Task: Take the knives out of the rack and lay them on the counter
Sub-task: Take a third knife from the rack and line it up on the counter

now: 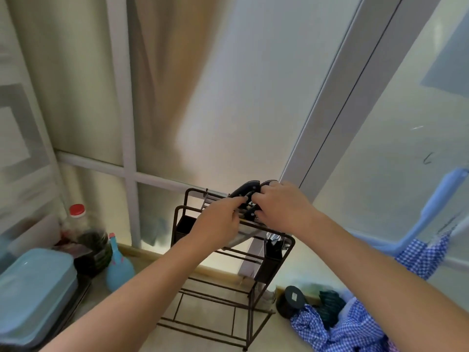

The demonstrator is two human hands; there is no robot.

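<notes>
Left hand: I see my left hand point(220, 219) at the top of the rack, fingers curled and pinched on a dark knife handle; the blur keeps me from telling how firm the hold is.
Right hand: my right hand point(281, 207) is just beside the left, almost touching it, fingers folded over the dark knife handles point(247, 191) from the right side.
Knives: the handles stand together at the top rear of the rack, tilted up and to the right; at least two show, with pale rivets. Blades are hidden by my hands and the frame, so I cannot give a count.
Rack: a dark wire rack point(215, 283) stands upright on the desk point(269, 334), with open horizontal rails below and a dark box compartment on either side near the top.
Left of rack: a light blue bottle point(119, 269) stands near the rack; beyond it a clear jar with a red lid point(77, 210), a dark round container point(94, 250) and a pale blue lidded box point(35, 288).
Right of rack: a black round container point(290, 301) lies tipped on the desk beside a heap of blue checked cloth point(355, 329).
Background: frosted window panes point(228, 85) in a pale frame rise directly behind the rack.
</notes>
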